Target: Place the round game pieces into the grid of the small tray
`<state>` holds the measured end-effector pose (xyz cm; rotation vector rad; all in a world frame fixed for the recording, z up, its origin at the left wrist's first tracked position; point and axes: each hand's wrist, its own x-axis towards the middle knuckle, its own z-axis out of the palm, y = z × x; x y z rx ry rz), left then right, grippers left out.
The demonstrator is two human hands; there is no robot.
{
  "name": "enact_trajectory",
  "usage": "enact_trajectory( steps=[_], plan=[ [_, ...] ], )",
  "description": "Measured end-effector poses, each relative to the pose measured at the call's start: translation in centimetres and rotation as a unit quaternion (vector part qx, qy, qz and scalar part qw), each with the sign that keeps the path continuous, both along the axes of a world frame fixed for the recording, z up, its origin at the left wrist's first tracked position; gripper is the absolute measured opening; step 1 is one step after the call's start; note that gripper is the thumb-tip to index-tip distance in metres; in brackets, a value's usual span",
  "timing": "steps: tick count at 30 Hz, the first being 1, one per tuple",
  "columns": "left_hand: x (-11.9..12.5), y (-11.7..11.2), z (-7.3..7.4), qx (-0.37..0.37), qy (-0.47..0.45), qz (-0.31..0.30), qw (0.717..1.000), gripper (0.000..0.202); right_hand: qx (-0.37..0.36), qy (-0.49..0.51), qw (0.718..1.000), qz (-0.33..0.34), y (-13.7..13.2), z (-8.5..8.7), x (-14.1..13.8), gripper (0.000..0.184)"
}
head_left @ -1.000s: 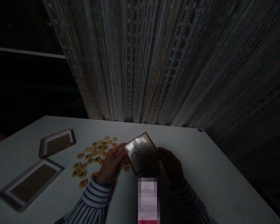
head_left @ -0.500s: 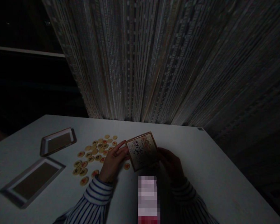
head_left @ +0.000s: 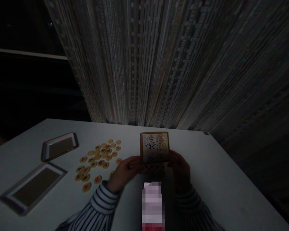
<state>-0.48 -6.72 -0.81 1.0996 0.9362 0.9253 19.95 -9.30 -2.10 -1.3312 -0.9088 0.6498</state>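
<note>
My two hands hold a small flat Chinese chess box [head_left: 154, 147] in front of me, above the white table. Its printed face, with dark brush characters and a brown border, is turned toward me. At its lower left corner are the fingers of my left hand [head_left: 126, 171]; my right hand [head_left: 179, 168] grips the lower right edge. Just beneath the box shows a dark latticed surface [head_left: 153, 168], and I cannot tell whether it belongs to the box. Round wooden chess pieces [head_left: 100, 162], several with red or black characters, lie scattered left of my left hand.
Two shallow rectangular trays or lids lie on the left: a brown-rimmed one [head_left: 60, 146] farther back and a pale-rimmed one [head_left: 35, 187] nearer. The white table [head_left: 221, 192] ends at a striped string curtain [head_left: 144, 64]. A blurred-out patch [head_left: 152, 205] covers the front middle.
The chess box has moved right and slightly away, turning from tilted to nearly level. My left hand has shifted right with it, uncovering more chess pieces. The latticed surface below has come into view.
</note>
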Motion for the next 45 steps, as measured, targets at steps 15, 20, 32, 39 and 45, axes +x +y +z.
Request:
enact_trajectory(
  steps=[15, 20, 32, 39, 45],
  plan=[
    [-0.5, 0.3, -0.5, -0.015, -0.010, 0.068, 0.998, 0.049, 0.012, 0.026, 0.997, 0.074, -0.3, 0.4, -1.3, 0.034],
    [-0.7, 0.6, -0.9, -0.040, -0.078, 0.113, 0.990, 0.046, 0.002, 0.015, 0.992, 0.123, -0.5, 0.2, -1.8, 0.038],
    [-1.3, 1.1, -0.8, -0.040, -0.125, 0.162, 0.978, 0.041, 0.036, -0.070, 0.991, 0.111, -0.6, 0.8, -1.4, 0.032],
    [-1.4, 1.1, -0.6, -0.028, -0.092, 0.157, 0.983, 0.047, -0.001, -0.102, 0.992, 0.079, -0.4, 0.7, 0.6, 0.031],
    [-1.3, 1.1, -0.3, -0.022, -0.080, 0.175, 0.981, 0.049, -0.007, -0.126, 0.983, 0.131, -0.6, 1.4, 0.0, 0.027]
  ],
)
